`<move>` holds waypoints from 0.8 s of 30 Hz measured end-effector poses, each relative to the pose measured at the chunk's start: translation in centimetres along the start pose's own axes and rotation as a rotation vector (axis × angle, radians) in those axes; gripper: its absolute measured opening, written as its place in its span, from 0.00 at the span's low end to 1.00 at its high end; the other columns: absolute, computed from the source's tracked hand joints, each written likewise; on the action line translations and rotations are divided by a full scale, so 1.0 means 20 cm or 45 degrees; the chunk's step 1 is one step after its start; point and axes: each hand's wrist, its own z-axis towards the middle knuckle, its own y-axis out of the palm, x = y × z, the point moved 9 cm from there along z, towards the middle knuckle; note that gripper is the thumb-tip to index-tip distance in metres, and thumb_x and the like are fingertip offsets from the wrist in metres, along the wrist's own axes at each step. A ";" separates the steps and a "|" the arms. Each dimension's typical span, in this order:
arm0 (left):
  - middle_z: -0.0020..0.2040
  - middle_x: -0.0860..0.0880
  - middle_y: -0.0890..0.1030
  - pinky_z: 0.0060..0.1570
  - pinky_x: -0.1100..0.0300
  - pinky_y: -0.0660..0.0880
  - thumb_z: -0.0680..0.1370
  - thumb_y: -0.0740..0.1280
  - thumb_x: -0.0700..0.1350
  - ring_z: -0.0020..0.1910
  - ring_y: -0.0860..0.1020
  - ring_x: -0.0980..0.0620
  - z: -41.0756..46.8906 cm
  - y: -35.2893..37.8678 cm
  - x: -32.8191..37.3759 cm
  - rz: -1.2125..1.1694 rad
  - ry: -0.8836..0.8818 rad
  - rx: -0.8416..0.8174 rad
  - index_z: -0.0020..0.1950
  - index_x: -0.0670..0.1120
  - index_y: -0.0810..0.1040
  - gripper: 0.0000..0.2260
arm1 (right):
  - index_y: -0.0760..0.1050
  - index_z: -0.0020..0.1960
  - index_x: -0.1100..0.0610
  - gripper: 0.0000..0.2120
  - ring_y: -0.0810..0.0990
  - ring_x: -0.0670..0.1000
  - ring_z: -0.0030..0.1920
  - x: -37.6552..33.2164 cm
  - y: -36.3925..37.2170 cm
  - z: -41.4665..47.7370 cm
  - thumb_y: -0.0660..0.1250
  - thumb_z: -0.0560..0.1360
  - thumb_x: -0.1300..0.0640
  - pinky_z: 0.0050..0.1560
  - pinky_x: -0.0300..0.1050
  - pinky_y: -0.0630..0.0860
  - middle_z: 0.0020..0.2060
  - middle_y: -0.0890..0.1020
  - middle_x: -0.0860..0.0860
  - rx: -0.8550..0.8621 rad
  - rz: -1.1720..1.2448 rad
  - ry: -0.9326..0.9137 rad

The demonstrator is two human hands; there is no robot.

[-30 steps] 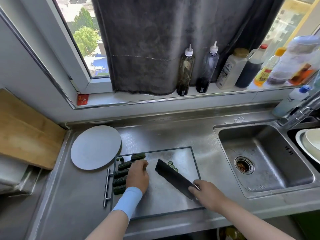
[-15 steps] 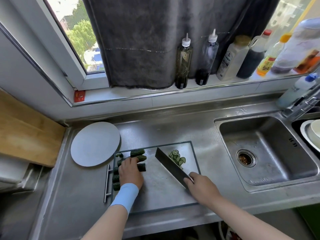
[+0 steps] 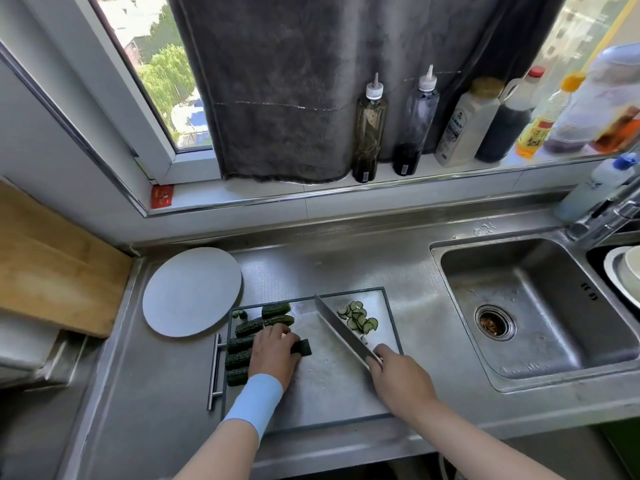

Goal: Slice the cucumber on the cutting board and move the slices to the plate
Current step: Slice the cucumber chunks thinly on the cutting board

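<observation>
So your left hand [image 3: 275, 351] is curling down over one cucumber piece [image 3: 304, 347] on the left half of the cutting board [image 3: 329, 393], with its cut end poking out to the right, while the other cucumber chunks [image 3: 249, 327] are lying along the board's left edge. Your right hand [image 3: 398, 375] is gripping the handle of the knife [image 3: 337, 327], and the blade is slanting away across the board between that held piece and the little pile of slices [image 3: 360, 317] near the far right corner. The plate [image 3: 192, 291] is sitting just beside the board's far left corner.
</observation>
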 end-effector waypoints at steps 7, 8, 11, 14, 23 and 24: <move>0.57 0.54 0.73 0.58 0.60 0.67 0.78 0.65 0.52 0.59 0.68 0.52 -0.04 0.08 0.16 -0.244 0.041 -0.067 0.62 0.53 0.74 0.13 | 0.76 0.56 0.47 0.15 0.80 0.56 0.49 0.00 0.03 -0.01 0.52 0.84 0.46 0.40 0.46 0.68 0.48 0.84 0.50 0.034 -0.047 0.035; 0.57 0.54 0.73 0.58 0.61 0.67 0.78 0.65 0.51 0.59 0.68 0.52 -0.04 0.08 0.18 -0.287 0.060 -0.063 0.62 0.53 0.73 0.14 | 0.77 0.55 0.48 0.15 0.79 0.55 0.46 0.01 0.01 0.00 0.52 0.84 0.46 0.39 0.45 0.68 0.47 0.84 0.50 0.051 -0.039 0.050; 0.56 0.55 0.73 0.57 0.66 0.65 0.77 0.66 0.48 0.59 0.67 0.54 -0.04 0.09 0.21 -0.399 0.162 -0.014 0.61 0.52 0.74 0.13 | 0.77 0.55 0.48 0.14 0.79 0.55 0.46 0.03 -0.02 0.03 0.53 0.84 0.47 0.38 0.45 0.68 0.45 0.84 0.50 0.058 -0.030 0.046; 0.53 0.54 0.74 0.52 0.67 0.69 0.75 0.68 0.42 0.55 0.69 0.56 -0.05 0.09 0.22 -0.465 0.251 0.072 0.56 0.49 0.77 0.10 | 0.77 0.57 0.45 0.13 0.80 0.55 0.47 0.01 0.00 0.04 0.55 0.83 0.47 0.40 0.46 0.70 0.46 0.84 0.50 0.022 -0.058 -0.035; 0.50 0.48 0.78 0.48 0.57 0.74 0.76 0.69 0.41 0.50 0.74 0.49 0.03 0.14 0.28 -0.523 0.465 0.225 0.52 0.43 0.81 0.06 | 0.75 0.64 0.42 0.14 0.80 0.55 0.50 -0.08 0.07 0.03 0.54 0.83 0.48 0.43 0.46 0.73 0.49 0.84 0.49 -0.018 -0.076 -0.117; 0.50 0.47 0.78 0.47 0.55 0.75 0.76 0.67 0.42 0.50 0.75 0.47 0.03 0.15 0.28 -0.504 0.488 0.226 0.53 0.42 0.80 0.07 | 0.74 0.65 0.42 0.14 0.80 0.55 0.50 -0.08 0.08 0.03 0.54 0.83 0.48 0.43 0.46 0.73 0.50 0.84 0.49 -0.028 -0.073 -0.112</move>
